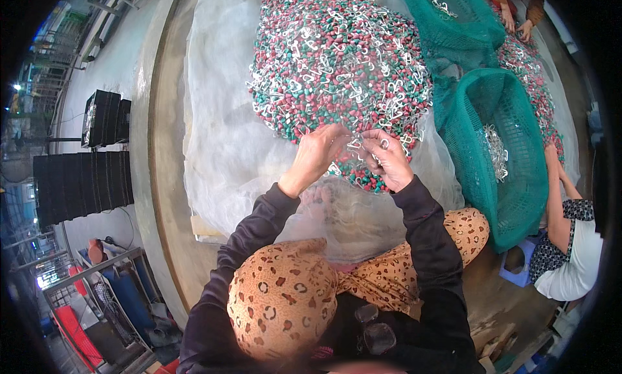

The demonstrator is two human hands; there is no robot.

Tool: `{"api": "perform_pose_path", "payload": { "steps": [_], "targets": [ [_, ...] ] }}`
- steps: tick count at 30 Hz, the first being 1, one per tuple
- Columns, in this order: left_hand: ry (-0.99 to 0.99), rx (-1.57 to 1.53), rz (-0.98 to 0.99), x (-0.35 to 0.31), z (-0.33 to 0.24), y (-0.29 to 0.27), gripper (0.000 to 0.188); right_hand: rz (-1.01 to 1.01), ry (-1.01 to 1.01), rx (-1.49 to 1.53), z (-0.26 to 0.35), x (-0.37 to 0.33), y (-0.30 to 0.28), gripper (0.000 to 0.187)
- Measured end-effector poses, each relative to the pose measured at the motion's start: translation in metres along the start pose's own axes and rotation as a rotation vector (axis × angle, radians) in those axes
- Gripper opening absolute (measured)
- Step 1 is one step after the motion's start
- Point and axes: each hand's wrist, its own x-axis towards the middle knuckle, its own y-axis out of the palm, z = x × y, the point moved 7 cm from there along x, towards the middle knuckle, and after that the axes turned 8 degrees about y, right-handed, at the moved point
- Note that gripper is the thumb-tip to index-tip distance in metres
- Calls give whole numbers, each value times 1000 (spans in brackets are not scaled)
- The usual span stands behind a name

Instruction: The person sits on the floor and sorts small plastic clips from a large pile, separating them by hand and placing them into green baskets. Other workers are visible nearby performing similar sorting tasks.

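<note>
Both of my hands are at the near edge of a large pile of small red and green pieces (285, 82) mixed with shiny wire clips. My left hand (315, 155) has its fingers pressed together, and what they pinch is blurred. Close beside it, my right hand (391, 159) is closed, its thumb and fingers on a small silvery wire clip (383, 144). Between the fingertips of the two hands shows another wire clip (354, 143); which hand bears it I cannot tell.
The pile lies on a pale translucent sheet (217, 134). To the right stands a basket lined with green mesh (518, 108), with several clips (495, 155) inside. A second mesh-lined basket (479, 34) lies farther off. Other people's hands (515, 24) work at another pile (531, 82).
</note>
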Motion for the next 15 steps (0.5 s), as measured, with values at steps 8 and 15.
{"api": "perform_pose_path", "payload": {
  "steps": [8,15],
  "targets": [
    [91,-24,78,-5,-3,17,13,-37,-42,130,-7,-3,-4,33],
    [-416,-713,-59,-6,24,10,15,-23,-55,384,5,1,-16,12]
  ]
}}
